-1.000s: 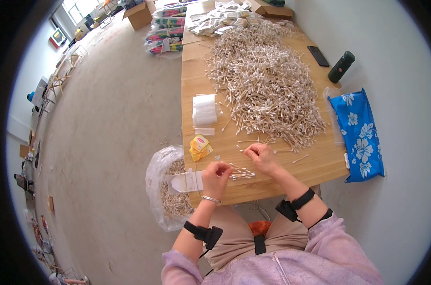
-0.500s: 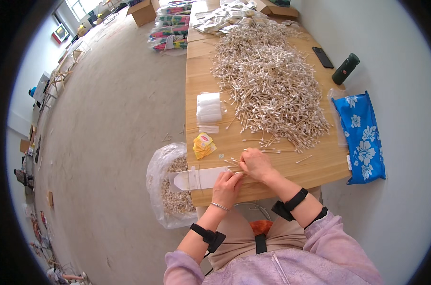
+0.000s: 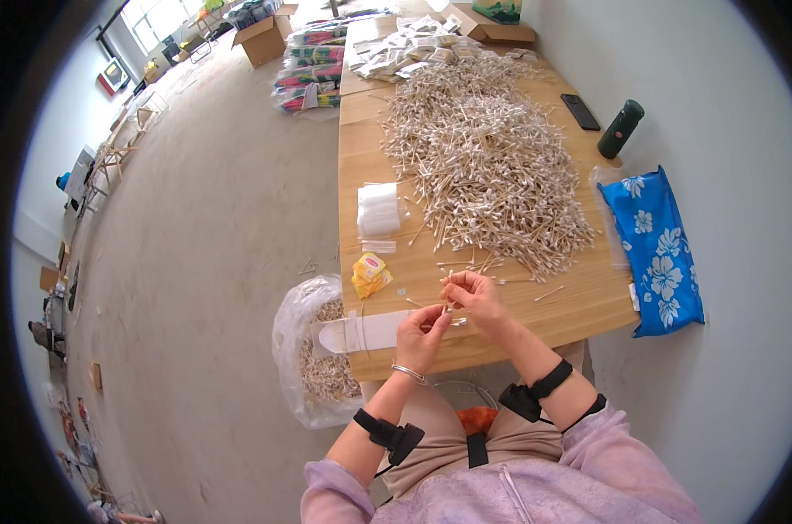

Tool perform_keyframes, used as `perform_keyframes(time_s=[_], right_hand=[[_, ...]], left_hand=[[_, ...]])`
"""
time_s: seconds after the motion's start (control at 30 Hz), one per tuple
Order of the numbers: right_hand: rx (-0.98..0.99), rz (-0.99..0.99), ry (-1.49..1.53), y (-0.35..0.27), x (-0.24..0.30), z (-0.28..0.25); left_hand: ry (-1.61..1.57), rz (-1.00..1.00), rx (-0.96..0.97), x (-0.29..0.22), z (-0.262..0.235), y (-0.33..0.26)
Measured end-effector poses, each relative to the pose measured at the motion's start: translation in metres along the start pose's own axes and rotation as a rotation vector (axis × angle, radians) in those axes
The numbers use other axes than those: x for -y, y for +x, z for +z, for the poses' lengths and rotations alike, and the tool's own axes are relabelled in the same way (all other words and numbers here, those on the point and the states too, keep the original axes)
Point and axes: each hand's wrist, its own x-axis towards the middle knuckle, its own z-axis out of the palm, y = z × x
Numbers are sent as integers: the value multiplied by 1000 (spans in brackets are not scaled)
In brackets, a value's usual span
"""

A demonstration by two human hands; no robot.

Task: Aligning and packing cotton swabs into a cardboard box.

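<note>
A large heap of cotton swabs with pale sticks and white tips covers the middle of the wooden table. At its near edge, my left hand pinches cotton swabs between thumb and fingers. Close above it, my right hand is also closed, with swab tips showing at its fingertips. The two hands nearly touch. A white strip lies left of my left hand and sticks out past the table's left edge. A few loose swabs lie around my hands; how many I hold is hidden.
Yellow cards and a stack of clear bags lie along the left edge. A plastic sack of swabs stands below it. To the right are a blue floral pack, a dark green bottle and a phone. Filled packets lie behind.
My hands have lifted slightly off the tabletop and come together, fingertips turned up, with swabs between them. The view has shifted a little.
</note>
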Motion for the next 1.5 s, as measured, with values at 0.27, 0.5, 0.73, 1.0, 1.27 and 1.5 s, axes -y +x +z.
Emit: perform_keyframes(time_s=[0.27,0.5,0.73,1.0,1.27,1.5], right_hand=[[11,-57,74,-16,-6,-2],[136,97,-25,-32,-4,1],[233,135,87,-32,-7,-2],[241,45,-67,-32,-10,-2],[-56,-291,-594,1,-18,-34],[-113,-424,-988,0,-28,-25]], left_hand=[[-207,47,-142,-11,0,-2],[-324,56,-171,-18,-3,-1],[-354,61,-78,-22,-2,0],[-394,16,-59,-13,-10,1],[724,390,-93,-8,-27,1],[842,520,11,14,-20,5]])
